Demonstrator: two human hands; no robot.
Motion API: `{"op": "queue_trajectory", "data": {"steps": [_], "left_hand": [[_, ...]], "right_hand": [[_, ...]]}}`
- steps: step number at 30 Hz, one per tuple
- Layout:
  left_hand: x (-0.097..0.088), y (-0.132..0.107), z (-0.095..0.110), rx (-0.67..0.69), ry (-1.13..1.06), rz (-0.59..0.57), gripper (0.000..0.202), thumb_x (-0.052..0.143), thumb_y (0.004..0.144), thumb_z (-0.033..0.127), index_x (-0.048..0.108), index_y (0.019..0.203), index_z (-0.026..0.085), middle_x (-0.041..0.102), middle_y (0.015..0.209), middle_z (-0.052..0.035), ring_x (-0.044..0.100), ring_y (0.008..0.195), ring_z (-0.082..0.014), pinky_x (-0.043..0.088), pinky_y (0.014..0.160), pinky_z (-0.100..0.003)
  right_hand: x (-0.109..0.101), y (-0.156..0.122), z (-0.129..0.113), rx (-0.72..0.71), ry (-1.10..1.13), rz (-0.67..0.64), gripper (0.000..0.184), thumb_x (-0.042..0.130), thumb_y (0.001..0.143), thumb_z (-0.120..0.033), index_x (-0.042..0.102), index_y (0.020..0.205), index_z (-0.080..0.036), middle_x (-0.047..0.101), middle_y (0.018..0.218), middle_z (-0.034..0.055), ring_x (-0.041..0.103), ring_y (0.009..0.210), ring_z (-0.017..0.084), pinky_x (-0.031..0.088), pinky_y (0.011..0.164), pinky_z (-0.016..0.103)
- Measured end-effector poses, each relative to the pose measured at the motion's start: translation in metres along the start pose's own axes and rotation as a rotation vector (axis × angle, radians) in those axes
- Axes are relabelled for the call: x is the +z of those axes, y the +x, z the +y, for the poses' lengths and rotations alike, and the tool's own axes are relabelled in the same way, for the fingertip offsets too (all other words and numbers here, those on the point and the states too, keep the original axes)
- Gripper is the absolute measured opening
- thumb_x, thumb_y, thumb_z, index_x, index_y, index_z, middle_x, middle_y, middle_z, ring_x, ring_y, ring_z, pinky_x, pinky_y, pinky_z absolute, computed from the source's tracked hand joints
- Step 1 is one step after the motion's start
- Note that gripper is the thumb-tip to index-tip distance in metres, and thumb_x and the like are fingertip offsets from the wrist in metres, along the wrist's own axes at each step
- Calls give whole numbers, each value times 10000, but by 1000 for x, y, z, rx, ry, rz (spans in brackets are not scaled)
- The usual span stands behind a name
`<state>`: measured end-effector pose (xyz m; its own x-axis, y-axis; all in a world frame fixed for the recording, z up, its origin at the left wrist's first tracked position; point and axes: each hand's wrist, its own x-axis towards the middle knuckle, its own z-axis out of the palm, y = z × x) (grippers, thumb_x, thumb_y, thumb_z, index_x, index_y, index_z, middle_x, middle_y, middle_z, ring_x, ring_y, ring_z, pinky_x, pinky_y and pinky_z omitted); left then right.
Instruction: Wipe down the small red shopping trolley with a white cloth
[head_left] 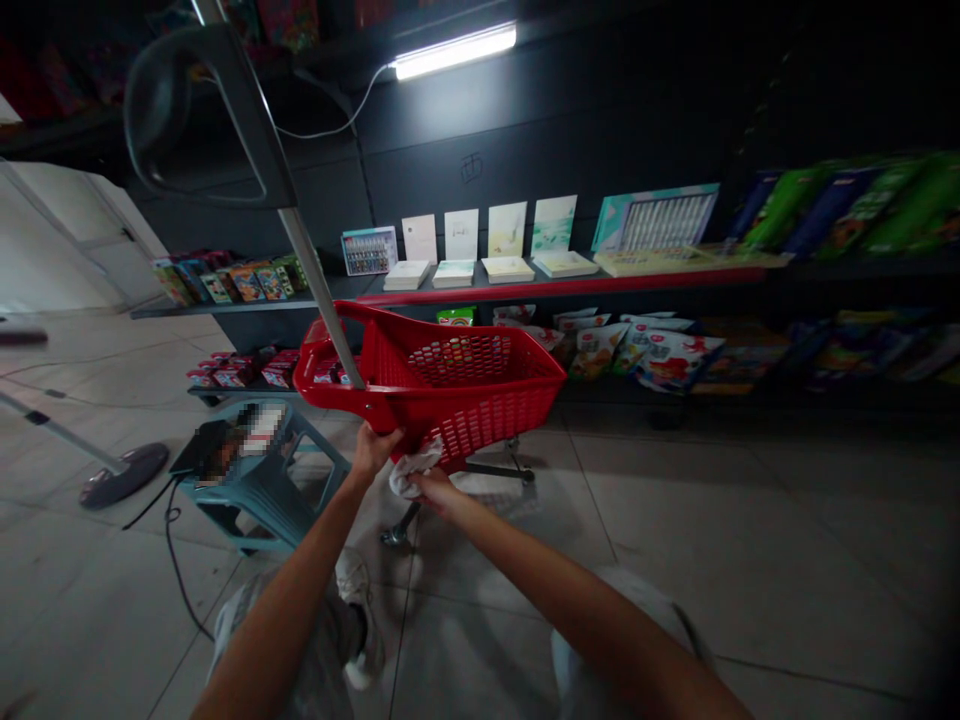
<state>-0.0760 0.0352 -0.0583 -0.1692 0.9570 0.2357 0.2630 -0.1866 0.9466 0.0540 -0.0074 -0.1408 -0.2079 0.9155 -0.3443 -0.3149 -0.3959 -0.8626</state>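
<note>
A red plastic shopping cart (480,420) with perforated basket walls stands in front of me, its wheels on the tiled floor. My left hand (373,450) grips the lower rear edge of the basket, fingers closed around the red plastic. Just to the right, my right hand (435,490) is closed on a crumpled white cloth (414,468), which lies against the basket's lower side. Some fingertips of both hands are hidden behind the basket and the cloth. A grey metal pole (319,285) with a dark looped handle (214,120) crosses in front of the cart's rear.
Behind the cart runs a dark shelf (555,287) with booklets, boxes and snack bags (671,355). A blue-grey plastic stool (262,490) carrying items stands at the left, a cable hanging from it. Farther left is a round stand base (124,477). A tube light (455,52) shines above.
</note>
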Motion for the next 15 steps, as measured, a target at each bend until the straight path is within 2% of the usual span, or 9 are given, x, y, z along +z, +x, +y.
{"op": "queue_trajectory", "data": {"steps": [4,7,12,15], "left_hand": [[0,2,-8,1,-36,-20,335,785,646,455,628,764,183,655,710,-7,585,644,-162,501,643,-305],[-1,8,-12,16,-11,0,316,797,633,425,638,779,194,663,735,-14,603,683,-178,522,667,-318],[-8,16,-12,89,64,9,367,848,615,386,682,865,175,707,843,-49,666,861,-233,562,770,-347],[-13,15,-11,157,233,11,366,844,664,400,706,917,174,727,960,-76,675,978,-261,576,845,-377]], "right_hand": [[15,-1,3,42,72,12,253,667,706,-141,652,953,-196,744,928,38,740,834,209,607,780,351],[17,0,-3,25,140,33,265,681,714,-143,644,967,-213,748,991,31,739,892,199,604,800,326],[3,4,-10,29,156,91,258,643,771,-169,631,1025,-209,763,983,38,747,885,193,610,781,321],[-11,10,-8,-11,161,96,283,637,755,-158,624,1035,-198,773,964,44,756,845,195,617,765,328]]}}
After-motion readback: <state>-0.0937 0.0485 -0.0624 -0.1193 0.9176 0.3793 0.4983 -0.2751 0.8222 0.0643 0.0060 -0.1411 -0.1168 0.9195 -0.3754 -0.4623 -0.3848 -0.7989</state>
